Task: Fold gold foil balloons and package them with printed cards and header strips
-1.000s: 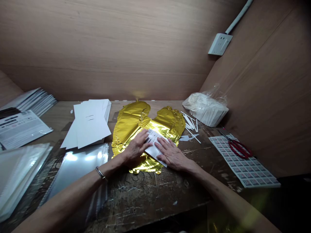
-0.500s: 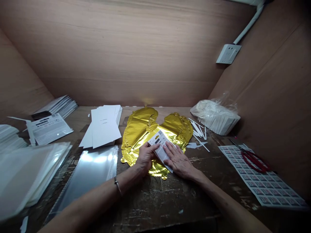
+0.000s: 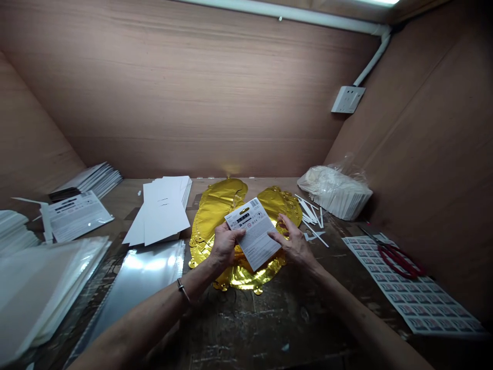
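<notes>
In the head view, the person's left hand (image 3: pixel 225 245) pinches the left edge of a printed card (image 3: pixel 254 239), thumb on top, the fingers beneath hidden. The card is tilted above a pile of gold foil (image 3: pixel 215 205) on a dark, scuffed table (image 3: pixel 246 329). The right hand (image 3: pixel 296 244) is at the card's right edge, thumb and forefinger spread apart; whether the thumb touches the edge cannot be told. Left of the foil lie white cards (image 3: pixel 165 208) in a fanned stack, with clear sleeves (image 3: pixel 134 277) nearer the person. Right of it lie white strips (image 3: pixel 308 210), beside a plastic-wrapped stack (image 3: pixel 339 192). Farther right, red-handled scissors (image 3: pixel 396 261) rest on a label sheet (image 3: pixel 408 303).
</notes>
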The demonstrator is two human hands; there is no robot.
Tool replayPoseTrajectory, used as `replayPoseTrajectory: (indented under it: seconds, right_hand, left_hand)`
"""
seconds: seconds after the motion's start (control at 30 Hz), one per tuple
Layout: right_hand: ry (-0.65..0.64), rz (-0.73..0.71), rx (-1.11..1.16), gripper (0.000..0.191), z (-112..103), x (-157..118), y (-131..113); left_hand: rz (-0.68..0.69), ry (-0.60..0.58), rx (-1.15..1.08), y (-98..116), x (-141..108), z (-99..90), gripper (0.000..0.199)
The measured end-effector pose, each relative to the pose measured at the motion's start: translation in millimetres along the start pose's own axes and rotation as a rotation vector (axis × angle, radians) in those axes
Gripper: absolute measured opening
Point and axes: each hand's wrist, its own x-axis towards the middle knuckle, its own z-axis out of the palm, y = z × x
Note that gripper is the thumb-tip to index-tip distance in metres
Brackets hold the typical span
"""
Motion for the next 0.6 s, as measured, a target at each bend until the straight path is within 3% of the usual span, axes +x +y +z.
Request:
replayPoseTrajectory:
  seconds: [0.1,0.2,0.37,0.6]
  right_hand:
    - [-0.157,0.248,0.431,0.052,6,7,2]
    - [-0.183,0.243,0.634,0.027,12,11,-4]
    - [-0.205,0.124,0.688,0.016,24,8,-6]
    - [-0.217,0.149,0.67,0.023,32,4,3]
  left_hand:
    - [0.095,-0.117,0.047,12,4,-3.1,0.03]
    - [0.212,-0.26,0.195,27,4,-6.7,0.025]
    - [0.284,-0.368,0.416,33,0,-20.6,0.025]
    - [0.242,-0.382,0.437,19,3,-30.2,0.026]
